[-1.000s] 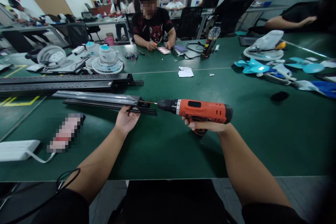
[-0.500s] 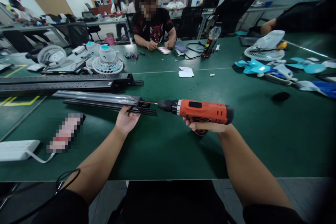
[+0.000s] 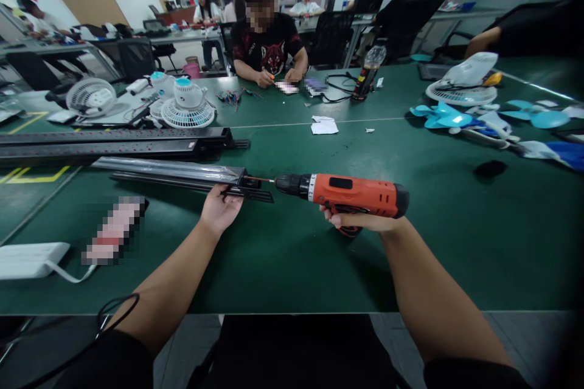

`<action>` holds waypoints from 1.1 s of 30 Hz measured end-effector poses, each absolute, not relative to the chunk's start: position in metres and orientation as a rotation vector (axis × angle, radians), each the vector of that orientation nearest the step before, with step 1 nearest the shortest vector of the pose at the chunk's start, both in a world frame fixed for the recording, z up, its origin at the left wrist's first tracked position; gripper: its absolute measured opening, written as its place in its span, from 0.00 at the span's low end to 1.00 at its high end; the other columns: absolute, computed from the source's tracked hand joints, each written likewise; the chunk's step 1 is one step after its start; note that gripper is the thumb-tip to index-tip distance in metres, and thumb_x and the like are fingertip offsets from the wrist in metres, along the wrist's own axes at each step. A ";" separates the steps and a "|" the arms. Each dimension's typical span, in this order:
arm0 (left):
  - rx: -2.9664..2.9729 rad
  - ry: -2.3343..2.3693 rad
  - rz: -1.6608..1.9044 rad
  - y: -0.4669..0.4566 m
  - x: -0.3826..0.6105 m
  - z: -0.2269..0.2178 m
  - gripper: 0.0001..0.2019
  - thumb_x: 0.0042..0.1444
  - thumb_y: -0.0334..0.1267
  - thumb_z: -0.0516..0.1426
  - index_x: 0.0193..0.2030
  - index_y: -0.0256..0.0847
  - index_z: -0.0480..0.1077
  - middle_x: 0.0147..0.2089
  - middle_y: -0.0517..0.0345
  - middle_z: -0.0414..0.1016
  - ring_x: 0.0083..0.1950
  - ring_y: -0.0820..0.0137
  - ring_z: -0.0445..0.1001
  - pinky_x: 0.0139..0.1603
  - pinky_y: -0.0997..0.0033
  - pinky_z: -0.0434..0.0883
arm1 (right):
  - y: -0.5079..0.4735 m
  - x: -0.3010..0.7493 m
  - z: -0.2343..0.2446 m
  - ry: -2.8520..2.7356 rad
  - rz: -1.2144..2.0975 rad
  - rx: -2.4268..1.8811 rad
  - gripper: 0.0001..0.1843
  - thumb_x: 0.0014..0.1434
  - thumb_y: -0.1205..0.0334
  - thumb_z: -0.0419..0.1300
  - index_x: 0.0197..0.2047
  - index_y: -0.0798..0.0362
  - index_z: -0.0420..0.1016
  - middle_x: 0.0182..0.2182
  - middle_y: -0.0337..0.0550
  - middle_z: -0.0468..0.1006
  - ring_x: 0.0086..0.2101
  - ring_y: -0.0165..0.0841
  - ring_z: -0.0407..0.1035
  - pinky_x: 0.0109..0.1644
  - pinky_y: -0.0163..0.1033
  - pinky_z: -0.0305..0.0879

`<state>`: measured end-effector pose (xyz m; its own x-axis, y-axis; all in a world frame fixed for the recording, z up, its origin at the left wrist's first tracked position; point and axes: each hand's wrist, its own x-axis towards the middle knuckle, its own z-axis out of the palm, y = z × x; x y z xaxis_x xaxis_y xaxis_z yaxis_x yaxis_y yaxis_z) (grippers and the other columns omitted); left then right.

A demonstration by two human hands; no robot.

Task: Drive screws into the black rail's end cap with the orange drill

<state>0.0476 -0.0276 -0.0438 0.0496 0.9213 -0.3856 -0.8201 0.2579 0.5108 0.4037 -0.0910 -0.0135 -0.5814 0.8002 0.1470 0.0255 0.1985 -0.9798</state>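
Note:
My left hand [image 3: 222, 209] is closed around the near end of a long black metal rail [image 3: 177, 171], with the fingers partly hidden beneath it. The rail has a glossy top and lies over the table at a slight slant. My right hand [image 3: 353, 219] grips the handle of an orange and black cordless drill [image 3: 358, 193], which points left. From its chuck a thin bit [image 3: 262, 180] reaches to the open end of the rail. How deep the tip sits inside cannot be made out.
On the green table [image 3: 292, 267], more black rails [image 3: 114, 143] lie at the left behind mine. A phone [image 3: 116, 231] and a white power bank [image 3: 31, 260] are front left. Fan parts [image 3: 188, 103], blue fan blades [image 3: 440, 114] and a bottle [image 3: 367, 73] stand farther back. A person [image 3: 269, 42] sits opposite.
Almost nothing differs. The drill and my right hand appear very slightly farther right, while my left hand and the rail keep their place.

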 end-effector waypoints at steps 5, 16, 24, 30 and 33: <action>0.174 0.771 1.349 -0.029 0.048 -0.041 0.14 0.59 0.22 0.56 0.27 0.42 0.59 0.19 0.71 0.57 0.15 0.81 0.54 0.24 0.77 0.64 | -0.090 0.404 -0.017 -1.823 1.423 -0.738 0.11 0.67 0.59 0.72 0.49 0.53 0.81 0.33 0.39 0.83 0.31 0.30 0.79 0.39 0.37 0.81; 0.206 0.755 1.322 -0.030 0.048 -0.040 0.14 0.64 0.24 0.51 0.27 0.41 0.62 0.18 0.70 0.53 0.16 0.80 0.55 0.24 0.77 0.63 | -0.087 0.404 -0.019 -1.888 1.394 -0.619 0.12 0.69 0.61 0.70 0.54 0.54 0.80 0.34 0.39 0.81 0.31 0.28 0.78 0.35 0.35 0.78; 0.207 0.748 1.310 -0.031 0.049 -0.038 0.15 0.64 0.24 0.53 0.28 0.42 0.59 0.19 0.71 0.53 0.16 0.80 0.55 0.23 0.76 0.62 | -0.087 0.404 -0.014 -1.964 1.289 -0.623 0.10 0.70 0.63 0.68 0.53 0.54 0.80 0.32 0.36 0.78 0.30 0.27 0.75 0.35 0.34 0.77; 0.209 0.777 1.302 -0.032 0.050 -0.037 0.16 0.63 0.25 0.55 0.27 0.43 0.57 0.18 0.72 0.48 0.16 0.80 0.54 0.23 0.76 0.62 | -0.085 0.404 -0.014 -2.012 1.211 -0.588 0.09 0.70 0.62 0.68 0.52 0.53 0.80 0.31 0.36 0.77 0.30 0.28 0.75 0.37 0.36 0.79; 0.205 0.779 1.303 -0.032 0.049 -0.037 0.16 0.63 0.26 0.55 0.26 0.43 0.56 0.18 0.72 0.48 0.16 0.79 0.55 0.24 0.76 0.62 | -0.083 0.406 -0.017 -2.041 1.197 -0.578 0.11 0.70 0.62 0.68 0.54 0.54 0.80 0.31 0.36 0.77 0.30 0.29 0.76 0.37 0.37 0.80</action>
